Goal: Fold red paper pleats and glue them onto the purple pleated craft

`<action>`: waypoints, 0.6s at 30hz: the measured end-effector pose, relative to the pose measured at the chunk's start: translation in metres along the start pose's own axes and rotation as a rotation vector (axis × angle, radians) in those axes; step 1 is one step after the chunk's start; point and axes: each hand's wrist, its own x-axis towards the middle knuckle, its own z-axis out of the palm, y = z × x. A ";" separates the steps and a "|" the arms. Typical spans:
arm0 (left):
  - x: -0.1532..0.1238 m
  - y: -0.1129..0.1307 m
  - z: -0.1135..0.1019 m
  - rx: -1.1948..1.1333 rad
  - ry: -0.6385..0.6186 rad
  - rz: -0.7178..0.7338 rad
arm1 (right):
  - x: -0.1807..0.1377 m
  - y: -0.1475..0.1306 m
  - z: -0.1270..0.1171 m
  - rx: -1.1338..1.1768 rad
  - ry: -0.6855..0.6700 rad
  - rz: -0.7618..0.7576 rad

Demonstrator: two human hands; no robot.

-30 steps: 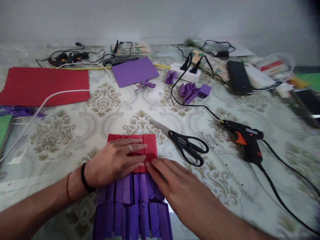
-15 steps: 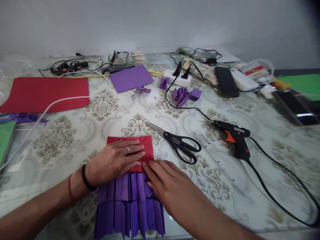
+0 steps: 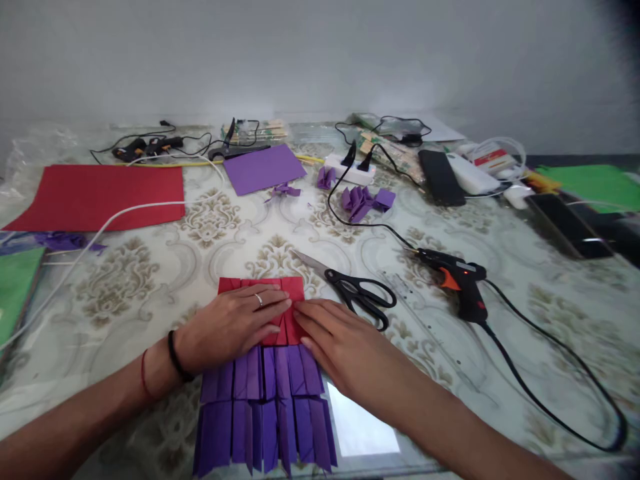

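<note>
A folded red paper piece (image 3: 295, 288) lies flat at the top of a pleated purple paper panel (image 3: 270, 427), which hangs in two tiers of strips toward me. Across the red paper my left hand (image 3: 237, 323) rests flat, fingers stretched out to the right. From the right, my right hand (image 3: 337, 333) lays its extended fingers on the red paper's right edge, the fingertips close to those of the left. The middle of the red paper is partly hidden under both hands. Black-handled scissors (image 3: 357, 287) lie just beyond my right hand.
A glue gun (image 3: 457, 277) with its cord lies at right, beside a clear ruler (image 3: 430, 327). Red sheets (image 3: 115, 197), a purple sheet (image 3: 265, 170), purple scraps (image 3: 360, 200), a power strip (image 3: 350, 170) and phones (image 3: 570, 223) sit farther back. A white cable (image 3: 135, 205) crosses the left.
My right hand has moved slightly up along the red paper's right edge. My left hand stays flat on the paper. The whole view has shifted a little.
</note>
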 end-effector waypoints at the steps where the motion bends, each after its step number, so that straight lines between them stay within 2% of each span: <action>1: -0.001 -0.001 0.002 0.009 0.008 -0.006 | 0.003 0.001 -0.001 0.004 0.001 0.000; 4: -0.002 -0.002 0.005 0.039 0.014 -0.004 | 0.011 0.007 -0.004 -0.005 0.014 -0.008; 9: 0.003 -0.002 0.005 0.052 -0.047 0.027 | 0.019 0.014 -0.003 -0.010 0.001 -0.031; 18: 0.006 -0.008 0.001 -0.040 -0.070 0.003 | 0.031 0.025 -0.004 0.030 -0.003 0.003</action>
